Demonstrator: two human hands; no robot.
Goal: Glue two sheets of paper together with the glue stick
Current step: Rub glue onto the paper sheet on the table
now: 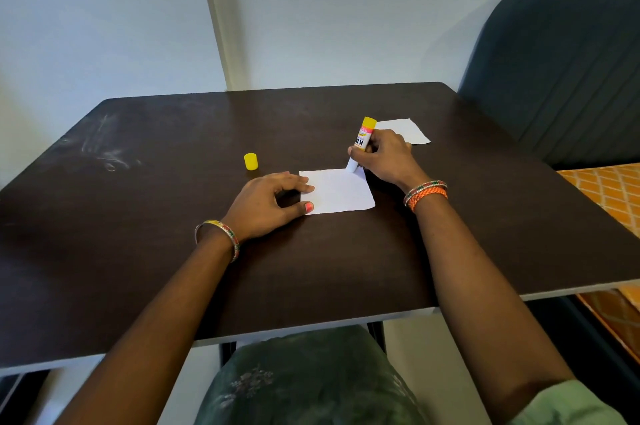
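A small white sheet of paper (pixel 339 192) lies flat on the dark table (pixel 173 251) in front of me. My left hand (pixel 268 204) rests on the table with its fingertips pressing the sheet's left edge. My right hand (pixel 386 156) grips an uncapped glue stick (pixel 362 144), tilted, yellow base up and white tip touching the sheet's far right corner. A second white sheet (pixel 405 131) lies further back, partly hidden behind my right hand. The yellow cap (pixel 250 161) stands on the table to the left of the near sheet.
A dark upholstered chair (pixel 561 71) stands at the table's far right corner. An orange patterned cloth (pixel 606 189) lies beyond the right edge. A pale wall is behind the table. My lap shows below the near edge.
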